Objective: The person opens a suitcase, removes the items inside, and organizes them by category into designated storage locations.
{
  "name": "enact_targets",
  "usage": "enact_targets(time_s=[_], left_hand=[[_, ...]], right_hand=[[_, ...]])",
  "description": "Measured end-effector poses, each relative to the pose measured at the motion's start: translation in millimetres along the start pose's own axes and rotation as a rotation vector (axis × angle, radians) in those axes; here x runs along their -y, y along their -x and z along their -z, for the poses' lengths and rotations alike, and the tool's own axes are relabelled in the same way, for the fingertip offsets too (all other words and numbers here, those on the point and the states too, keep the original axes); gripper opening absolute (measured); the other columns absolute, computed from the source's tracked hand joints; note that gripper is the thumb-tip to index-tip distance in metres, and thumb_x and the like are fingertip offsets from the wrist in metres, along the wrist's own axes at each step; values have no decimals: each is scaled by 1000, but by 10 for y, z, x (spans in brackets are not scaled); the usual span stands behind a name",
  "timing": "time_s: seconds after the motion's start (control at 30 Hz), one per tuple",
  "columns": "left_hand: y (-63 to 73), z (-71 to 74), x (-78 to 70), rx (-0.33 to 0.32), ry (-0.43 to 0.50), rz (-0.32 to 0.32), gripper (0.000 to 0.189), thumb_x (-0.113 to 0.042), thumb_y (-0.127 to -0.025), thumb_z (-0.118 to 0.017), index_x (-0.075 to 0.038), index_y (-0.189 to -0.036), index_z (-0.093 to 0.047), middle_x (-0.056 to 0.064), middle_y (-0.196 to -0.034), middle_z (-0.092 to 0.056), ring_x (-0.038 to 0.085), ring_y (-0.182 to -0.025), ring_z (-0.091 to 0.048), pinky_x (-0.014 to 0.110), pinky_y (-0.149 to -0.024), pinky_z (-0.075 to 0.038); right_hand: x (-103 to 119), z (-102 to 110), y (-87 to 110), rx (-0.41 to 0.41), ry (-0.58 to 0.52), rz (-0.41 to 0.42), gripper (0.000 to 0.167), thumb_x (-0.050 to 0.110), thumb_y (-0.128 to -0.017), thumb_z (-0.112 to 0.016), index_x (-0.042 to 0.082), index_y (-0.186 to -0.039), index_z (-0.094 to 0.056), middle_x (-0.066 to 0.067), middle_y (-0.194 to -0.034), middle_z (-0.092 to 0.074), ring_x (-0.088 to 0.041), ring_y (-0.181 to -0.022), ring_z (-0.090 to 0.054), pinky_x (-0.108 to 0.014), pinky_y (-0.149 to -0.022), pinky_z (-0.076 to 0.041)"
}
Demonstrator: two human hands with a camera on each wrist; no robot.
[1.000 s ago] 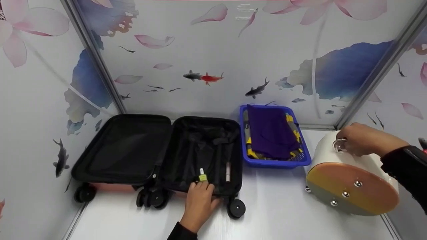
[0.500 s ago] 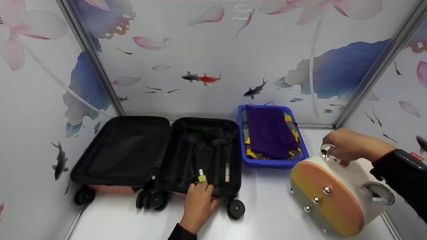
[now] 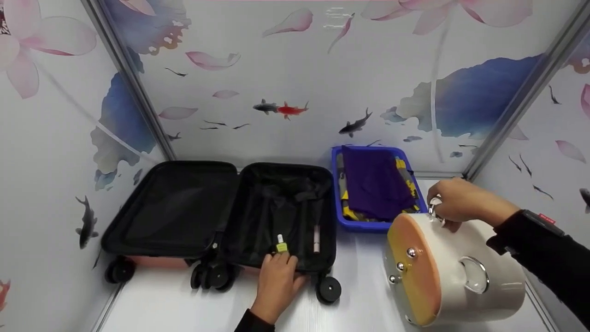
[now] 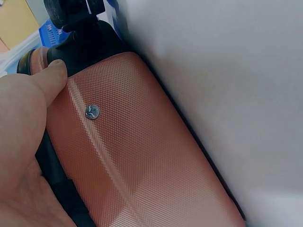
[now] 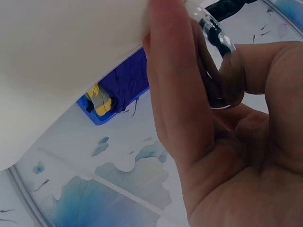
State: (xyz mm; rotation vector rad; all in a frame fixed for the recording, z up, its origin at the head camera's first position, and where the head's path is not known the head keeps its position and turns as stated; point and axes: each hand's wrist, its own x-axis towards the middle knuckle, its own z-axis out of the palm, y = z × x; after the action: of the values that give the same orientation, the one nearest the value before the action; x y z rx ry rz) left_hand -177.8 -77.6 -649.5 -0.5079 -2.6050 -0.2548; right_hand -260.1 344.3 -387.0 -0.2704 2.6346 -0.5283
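Shifted left, the cream box (image 3: 461,249) has its handle (image 3: 431,206) clasped by the right grip (image 3: 461,201), the left grip (image 3: 277,283) holding a suitcase (image 3: 230,207).

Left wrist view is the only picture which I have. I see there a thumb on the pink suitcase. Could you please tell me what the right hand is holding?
Observer: The right hand grips the shiny handle of a white case.
Operator: Thank you. Is there something inside the suitcase, near the left hand?
Observer: Yes, what looks like a small green bottle lies just beyond the fingertips.
Operator: And what lies on top in the blue basket?
Observer: A purple cloth is on top.
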Motion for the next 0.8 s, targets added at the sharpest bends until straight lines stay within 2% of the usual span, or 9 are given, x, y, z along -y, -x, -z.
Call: enact_targets(time_s=[0.13,0.3,0.47,0.57,0.63,0.73,0.8], left_hand=[[7,1,0,-4,4,0,45,-51,-80,-95,-18,-99,-71,1,-96,-71,22,-92,-71,40,-81,-45],[2,-14,-1,-59,-9,-19,48,-50,-75,-99,-17,-96,-70,0,-93,-69,21,-90,-70,39,-79,-44],[14,-6,-17,-66,1,-31,49,-52,-77,-97,-17,-94,-68,0,-92,-68,21,-88,-69,39,-79,-43],[16,36,-12,-24,15,-30,48,-57,-82,-92,-17,-97,-70,0,-93,-69,21,-88,-69,38,-79,-43],[-2,77,-7,27,41,-19,50,-62,-87,-88,-17,-101,-72,0,-94,-70,22,-91,-69,38,-79,-42],[-63,163,-17,100,94,13,55,-69,-89,-82,-17,-104,-71,1,-96,-71,22,-95,-69,40,-82,-45],[-121,230,-63,118,139,37,57,-70,-89,-81,-17,-106,-71,1,-99,-70,23,-98,-67,42,-84,-47]], right_hand=[[87,-28,-36,-8,-54,-44,49,-1,-86,-53,-16,-131,-66,-9,-70,-77,-18,-56,-78,-36,-58,-66],[176,-64,-76,-16,-94,-63,50,2,-88,-53,-16,-134,-65,-12,-75,-77,-18,-59,-78,-36,-60,-66],[179,-141,-59,-59,-64,-58,45,7,-94,-53,-12,-131,-68,-8,-70,-76,-15,-56,-76,-35,-57,-65],[154,-168,-23,-75,21,-11,40,20,-102,-58,-6,-130,-69,-4,-71,-75,-13,-57,-73,-34,-62,-62],[134,-159,3,-85,90,34,43,32,-106,-62,-2,-132,-69,-3,-78,-75,-13,-64,-71,-36,-67,-59],[97,-129,25,-85,171,96,50,45,-105,-69,5,-134,-67,-4,-91,-74,-17,-76,-67,-37,-73,-52],[63,-125,18,-63,165,112,50,47,-104,-71,8,-135,-65,-5,-95,-73,-18,-82,-65,-37,-73,-52]])
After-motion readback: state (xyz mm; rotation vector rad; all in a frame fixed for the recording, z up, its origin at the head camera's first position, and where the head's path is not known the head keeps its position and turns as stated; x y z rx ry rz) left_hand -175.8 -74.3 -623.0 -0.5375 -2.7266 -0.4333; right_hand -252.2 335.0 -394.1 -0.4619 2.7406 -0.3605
